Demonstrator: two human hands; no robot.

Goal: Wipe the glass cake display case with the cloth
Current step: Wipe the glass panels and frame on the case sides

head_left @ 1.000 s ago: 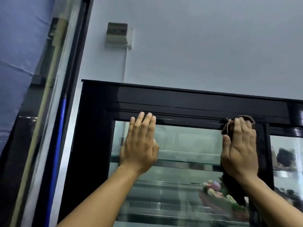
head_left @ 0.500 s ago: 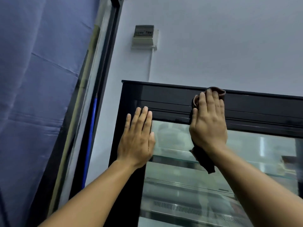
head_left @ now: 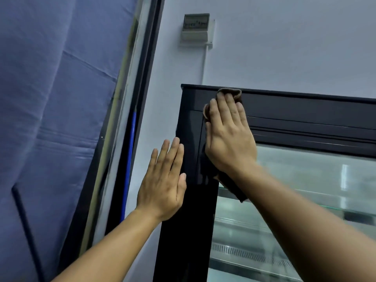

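Right hand [head_left: 230,139]: fingers straight, flat on cloth [head_left: 229,92], pinning it to display case [head_left: 305,110] at its top-left corner.
Left hand [head_left: 162,186]: fingers straight & together, bare palm at case's left edge.
Cloth: bunched under palm, tail hanging over glass [head_left: 305,180].
Risk: only palm pressure holds cloth, so easing off likely drops it; bare left palm may smudge glossy black surround.

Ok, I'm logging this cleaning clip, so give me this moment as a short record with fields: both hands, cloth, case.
right hand: fingers straight, pressing the cloth against the case's top left corner
cloth: brown, under the right hand, tail hanging below the wrist
left hand: open, fingers straight, at the case's left edge; contact unclear
display case: black frame, glass front below
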